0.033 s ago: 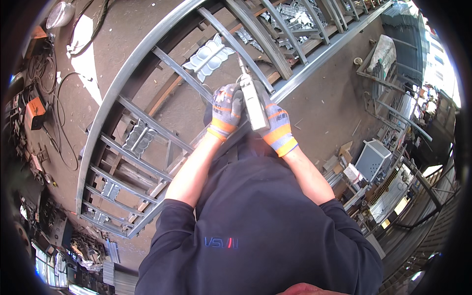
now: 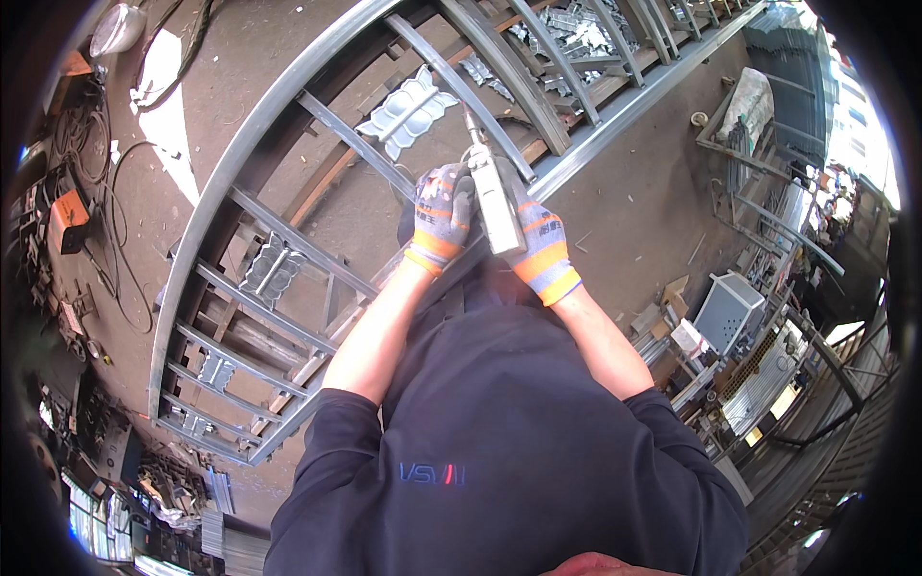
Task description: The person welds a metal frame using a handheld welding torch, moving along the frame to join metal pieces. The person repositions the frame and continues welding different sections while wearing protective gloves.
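Observation:
A pale, boxy welding gun (image 2: 498, 209) with a narrow nozzle points away from me, its tip near a crossbar of the grey metal frame (image 2: 252, 127). Wrapped around its body from the right is my right hand (image 2: 541, 233), in a grey glove with an orange cuff. My left hand (image 2: 442, 211), gloved alike, is closed against the gun's left side. Its fingertips are hidden, so what they grip does not show. A silver ornamental panel (image 2: 409, 113) sits between two crossbars just beyond my hands. Another ornamental panel (image 2: 273, 268) is set between bars farther left.
Silver metal pieces (image 2: 576, 36) lie heaped beneath the frame's far part. At the left, an orange machine (image 2: 68, 221) stands among cables on the floor. A grey crate (image 2: 730, 312) and metal stock are at the right. A wrapped bundle (image 2: 748, 104) rests on a rack.

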The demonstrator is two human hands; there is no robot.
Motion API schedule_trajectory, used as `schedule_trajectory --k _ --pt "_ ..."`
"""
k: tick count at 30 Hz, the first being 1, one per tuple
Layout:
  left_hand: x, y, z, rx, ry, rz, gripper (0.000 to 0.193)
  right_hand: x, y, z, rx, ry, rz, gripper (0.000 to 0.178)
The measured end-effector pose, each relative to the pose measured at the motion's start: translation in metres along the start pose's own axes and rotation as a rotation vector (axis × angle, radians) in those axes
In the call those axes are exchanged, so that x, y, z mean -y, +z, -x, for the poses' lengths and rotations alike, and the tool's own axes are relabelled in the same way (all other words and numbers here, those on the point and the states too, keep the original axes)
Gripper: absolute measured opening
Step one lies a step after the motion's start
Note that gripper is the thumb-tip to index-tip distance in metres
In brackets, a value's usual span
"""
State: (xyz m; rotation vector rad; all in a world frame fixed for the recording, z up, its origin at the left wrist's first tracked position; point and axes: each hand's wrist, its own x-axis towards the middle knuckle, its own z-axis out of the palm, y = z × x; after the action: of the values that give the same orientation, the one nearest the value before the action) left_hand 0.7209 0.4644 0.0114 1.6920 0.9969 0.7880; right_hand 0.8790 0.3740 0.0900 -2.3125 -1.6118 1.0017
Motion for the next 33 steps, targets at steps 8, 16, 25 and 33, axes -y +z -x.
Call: schedule_trajectory --k 8,16,25,33 --pt "0.002 0.002 0.003 0.013 -0.018 -0.008 0.025 0.005 -0.001 0.000 0.059 0.042 0.070 0.049" --pt "0.004 0.003 0.004 0.004 0.014 -0.034 0.025 0.013 -0.007 0.003 -0.067 -0.037 0.037 0.029" --pt "0.008 0.003 0.007 -0.006 0.069 -0.075 0.027 0.001 -0.001 0.005 -0.039 -0.042 0.019 0.036" --pt "0.005 0.005 0.006 -0.002 0.042 -0.053 0.024 -0.006 -0.001 0.005 0.019 -0.032 0.008 0.057"
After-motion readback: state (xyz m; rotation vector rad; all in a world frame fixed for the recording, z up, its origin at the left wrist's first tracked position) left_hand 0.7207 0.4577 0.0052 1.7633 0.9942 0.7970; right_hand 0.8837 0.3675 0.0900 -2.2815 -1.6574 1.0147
